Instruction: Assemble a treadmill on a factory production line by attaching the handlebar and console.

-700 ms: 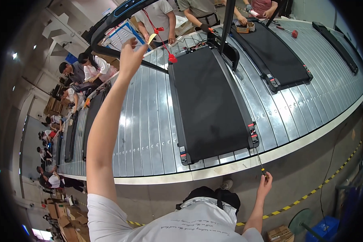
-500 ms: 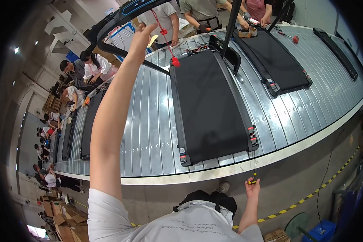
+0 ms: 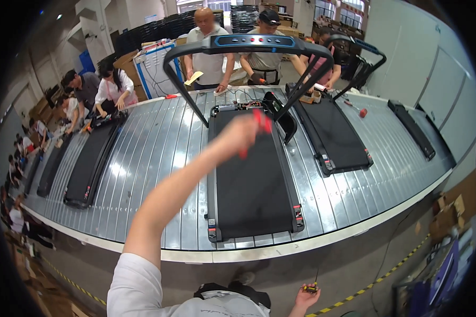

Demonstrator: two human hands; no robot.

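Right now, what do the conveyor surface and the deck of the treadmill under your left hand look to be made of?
The silver slatted conveyor surface looks like bare metal: ribbed slats with bright glare streaks. The treadmill's black walking belt looks like matte rubber or textured fabric, with no reflections. The blurred left hand holds something red, material unclear.

White short-sleeved T-shirt, sleeve ending at the upper left arm, faint grey lettering across the chest, forearms bare down to the blurred left hand (image 3: 243, 132) and the right hand (image 3: 305, 298), dark footwear far below.
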